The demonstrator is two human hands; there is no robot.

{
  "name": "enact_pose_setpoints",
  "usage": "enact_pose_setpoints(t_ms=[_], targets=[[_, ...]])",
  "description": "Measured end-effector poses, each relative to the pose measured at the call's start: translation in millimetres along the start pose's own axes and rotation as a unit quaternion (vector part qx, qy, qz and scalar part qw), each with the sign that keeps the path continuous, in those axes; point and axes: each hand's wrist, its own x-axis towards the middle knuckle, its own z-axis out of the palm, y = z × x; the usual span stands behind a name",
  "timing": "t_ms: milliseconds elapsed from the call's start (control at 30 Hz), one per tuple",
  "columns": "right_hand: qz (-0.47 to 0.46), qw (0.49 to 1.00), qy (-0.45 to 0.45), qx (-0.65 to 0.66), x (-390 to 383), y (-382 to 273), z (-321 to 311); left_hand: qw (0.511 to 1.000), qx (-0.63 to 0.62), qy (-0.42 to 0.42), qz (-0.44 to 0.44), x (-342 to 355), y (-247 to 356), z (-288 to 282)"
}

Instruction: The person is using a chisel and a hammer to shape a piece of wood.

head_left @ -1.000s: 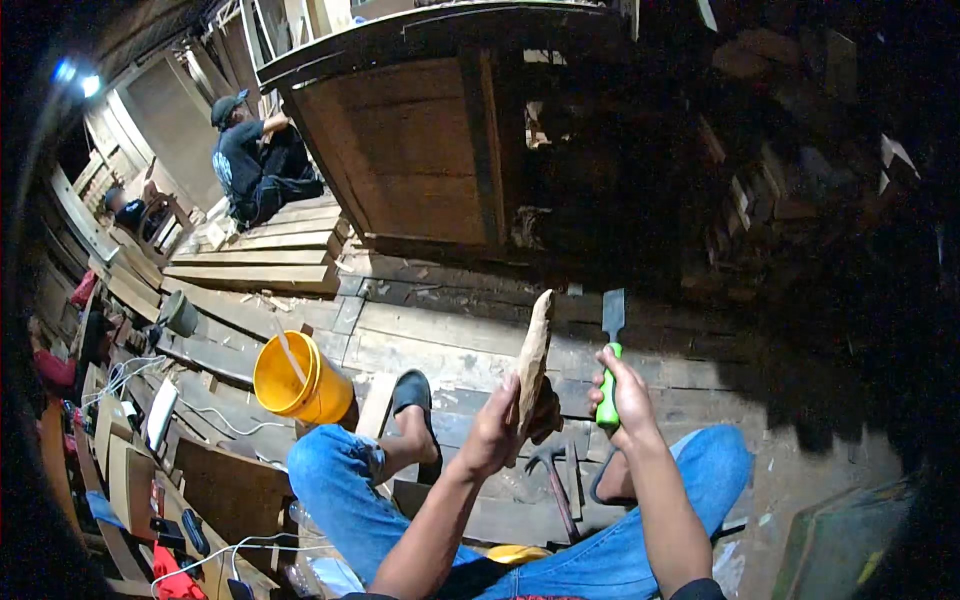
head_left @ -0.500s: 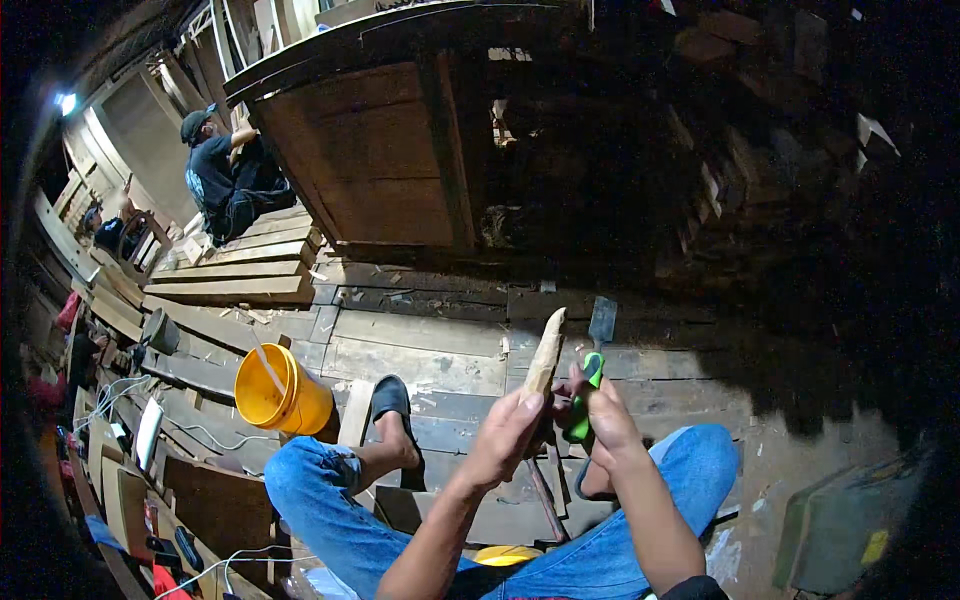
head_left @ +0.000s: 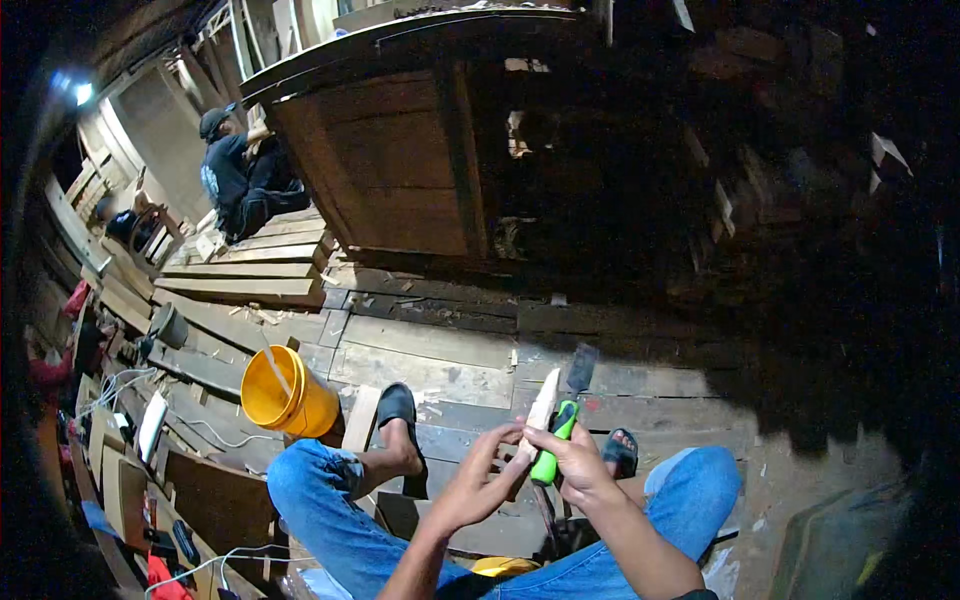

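My left hand (head_left: 484, 482) is closed around the lower part of a pale, tapered piece of carved wood (head_left: 543, 398), which points up and away from me. My right hand (head_left: 582, 468) grips a chisel by its green and black handle (head_left: 553, 446). The chisel's flat metal blade (head_left: 582, 368) points away, close to the right of the wood's tip. Both hands come together between my knees, and the right thumb reaches over toward the wood. Part of the wood's lower end is hidden by my fingers.
A yellow bucket (head_left: 318, 412) with a stick in it stands left of my sandalled foot (head_left: 397, 404). A large wooden cabinet (head_left: 380, 170) is ahead. Stacked planks (head_left: 240, 288) and a seated person (head_left: 235, 175) are far left. White cables (head_left: 215, 432) run along the left.
Both hands have moved down and closer together, bringing the wood and chisel nearer to me. The chisel now lies right beside the wood. The view has shifted slightly.
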Motion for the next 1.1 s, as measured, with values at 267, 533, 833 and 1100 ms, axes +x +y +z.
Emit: enact_pose_setpoints(t_ms=[267,533,833,1100], targets=[[0.055,0.993,0.022,0.103,-1.3,-22.8,-7.7,0.933,0.176,0.284,-0.135,-133.3,17.9,-143.7],[0.142,0.971,0.047,0.187,15.9,-15.0,-20.7,0.824,0.204,0.450,-0.276,-241.5,18.0,-222.7],[0.133,0.974,-0.008,0.185,11.6,-17.3,-28.9,0.788,0.122,0.504,-0.332,-282.6,22.4,-217.7],[0.101,0.980,0.020,0.169,-0.8,-25.2,-30.6,0.741,0.068,0.555,-0.372,-371.5,20.9,-204.7]])
